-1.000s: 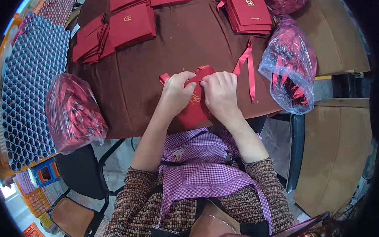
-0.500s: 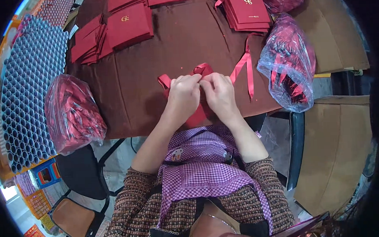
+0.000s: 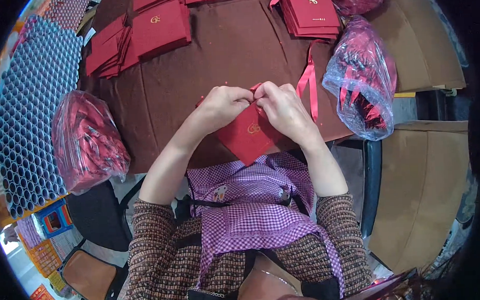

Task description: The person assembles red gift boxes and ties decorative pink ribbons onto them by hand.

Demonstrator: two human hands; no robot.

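Note:
A red paper bag [image 3: 245, 142] with a gold emblem lies tilted near the front edge of the table, one corner toward me. Over its upper part my left hand [image 3: 225, 105] and my right hand [image 3: 282, 109] meet, thumbs and fingertips pinched close together. Between them shows a bit of red ribbon [image 3: 256, 88], gripped by both hands; the exact hold is hidden by the fingers. Beyond my right hand, a loose pinkish-red ribbon [image 3: 313, 89] lies on the brown tablecloth [image 3: 231, 39].
Flat red bags [image 3: 163, 31] are stacked at the far left, with another stack [image 3: 310, 15] far right. Clear plastic sacks of red ribbons stand left [image 3: 91, 142] and right [image 3: 360, 77]. White tubes [image 3: 35, 109] fill the left side; a cardboard box [image 3: 429, 180] stands right.
Both forearms have spread apart while the fingertips stay together. The bag now shows its emblem and a corner pointing toward me. The ribbon loops above the hands have shrunk from view.

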